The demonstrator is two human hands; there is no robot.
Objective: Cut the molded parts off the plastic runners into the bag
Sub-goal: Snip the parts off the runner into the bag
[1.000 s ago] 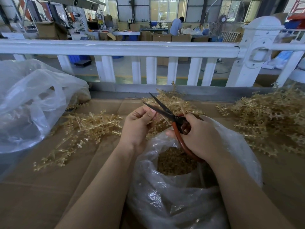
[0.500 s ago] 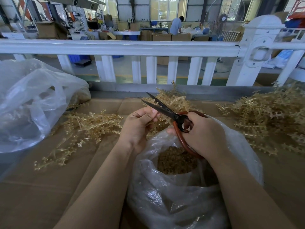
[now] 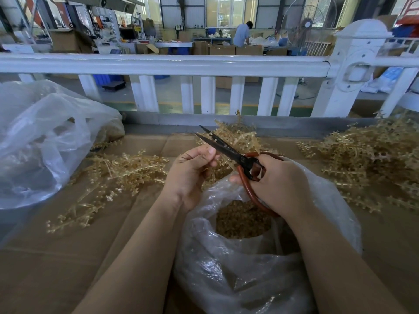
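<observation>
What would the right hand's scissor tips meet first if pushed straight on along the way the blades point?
Held by the right hand, the scissors point up-left, away from the person. Probably first the runner pile behind them, then the grey ledge; depth is unclear.

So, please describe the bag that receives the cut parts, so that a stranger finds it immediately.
Start at the long white railing and come down to the cardboard-covered table. The clear plastic bag stands nearest the camera, under both hands. Its open mouth shows small golden pieces, unlike the crumpled clear bag at far left.

Scissors (image 3: 229,152) blades narrowed (still slightly apart).
</observation>
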